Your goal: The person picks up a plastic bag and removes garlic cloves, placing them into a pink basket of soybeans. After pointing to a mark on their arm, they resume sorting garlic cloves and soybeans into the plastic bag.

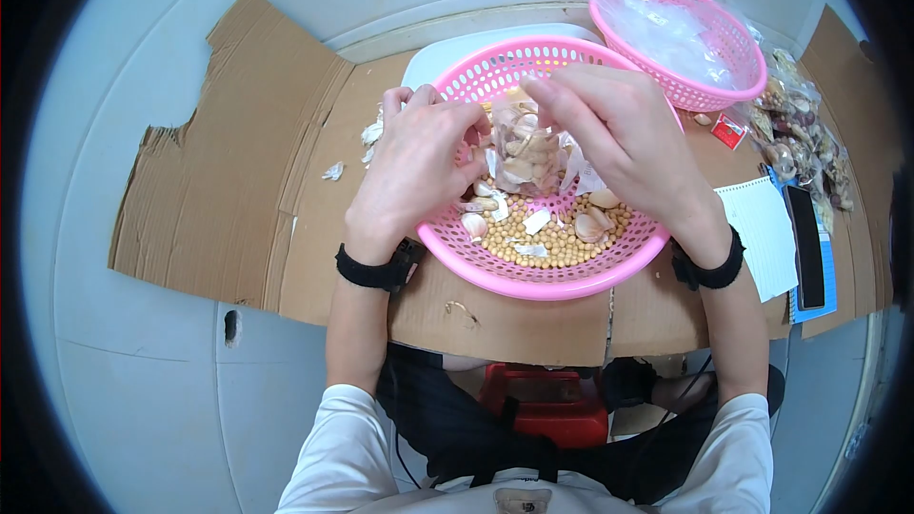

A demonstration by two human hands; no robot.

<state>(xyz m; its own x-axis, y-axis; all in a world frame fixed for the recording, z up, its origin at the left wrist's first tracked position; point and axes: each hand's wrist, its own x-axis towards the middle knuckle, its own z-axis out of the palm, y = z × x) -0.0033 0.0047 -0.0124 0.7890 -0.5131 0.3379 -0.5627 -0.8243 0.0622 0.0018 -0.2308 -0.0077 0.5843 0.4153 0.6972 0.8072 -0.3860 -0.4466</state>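
A small clear bag [526,148] of peanuts or similar pieces is held upright over the large pink basket [543,284]. My right hand [619,128] pinches the bag's top right edge between thumb and fingers. At the bag's left side is my left hand [419,157], fingers curled with the tips near the plastic; whether they grip it I cannot make out. Below, the basket holds round yellow beans [562,246], garlic bulbs [592,226] and scraps of white skin [537,221].
A smaller pink basket [752,95] with clear plastic bags stands at the back right. Filled bags [804,133], a red packet [728,131], a notebook [759,233] and a black phone [807,247] lie at the right. Cardboard [228,162] covers the surface.
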